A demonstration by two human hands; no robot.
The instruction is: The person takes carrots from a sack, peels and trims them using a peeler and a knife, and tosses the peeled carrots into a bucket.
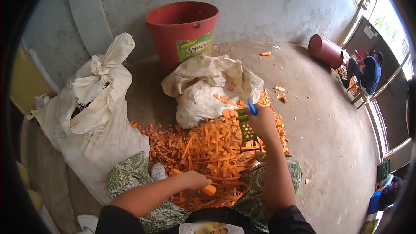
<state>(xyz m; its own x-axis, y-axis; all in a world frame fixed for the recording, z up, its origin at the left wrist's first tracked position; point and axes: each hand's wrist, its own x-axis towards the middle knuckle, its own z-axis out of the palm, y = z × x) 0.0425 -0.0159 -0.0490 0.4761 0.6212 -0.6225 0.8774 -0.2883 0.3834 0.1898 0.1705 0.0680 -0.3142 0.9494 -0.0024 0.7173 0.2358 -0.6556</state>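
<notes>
My left hand [196, 180] is closed around an orange carrot [209, 190], low over the heap of carrot peelings and slices [208, 147] between my knees. Up and to the right, my right hand [261, 121] grips a green slotted peeler [246, 131] with a blue piece [252, 107] showing at the fingers. The peeler hangs over the right part of the heap, apart from the carrot. A white perforated object [158, 171] lies by my left knee.
An open white sack [201, 104] lies behind the heap, before a red bucket [167, 39]. A tied sack [99, 134] stands left. Far right, a person [369, 73] sits near a tipped red bin [325, 51]. Carrot bits dot the floor [329, 147].
</notes>
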